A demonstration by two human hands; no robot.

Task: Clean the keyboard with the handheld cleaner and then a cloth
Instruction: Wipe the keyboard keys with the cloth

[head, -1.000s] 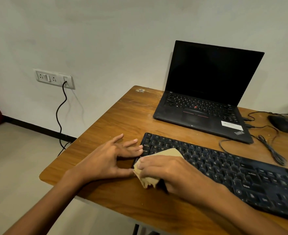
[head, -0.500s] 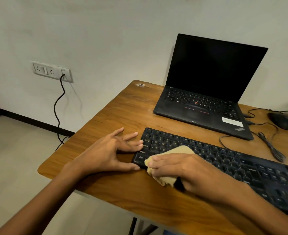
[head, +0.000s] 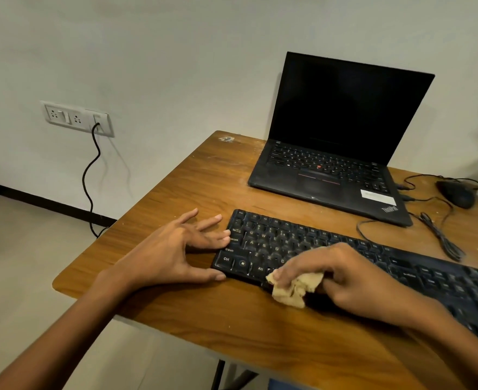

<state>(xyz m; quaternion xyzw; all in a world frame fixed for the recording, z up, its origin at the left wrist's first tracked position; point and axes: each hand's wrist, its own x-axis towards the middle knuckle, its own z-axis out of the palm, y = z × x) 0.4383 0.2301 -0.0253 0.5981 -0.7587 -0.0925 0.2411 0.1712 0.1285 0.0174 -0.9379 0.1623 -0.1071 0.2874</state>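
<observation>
Wooden table [head: 190, 178], top scuffed. On it: black keyboard [head: 429, 274] along the near side; open laptop [head: 325, 175] behind it, screen dark; mouse [head: 457, 194] far right; cables [head: 440, 237] beside the laptop.

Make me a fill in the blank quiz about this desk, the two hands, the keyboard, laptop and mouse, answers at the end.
The right hand grips a crumpled ____ at the keyboard's front edge.
The left hand touches the keyboard's ____ end.
The laptop's lid stands ____.
The mouse lies to the laptop's ____.
Missing words: cloth; left; open; right.
</observation>
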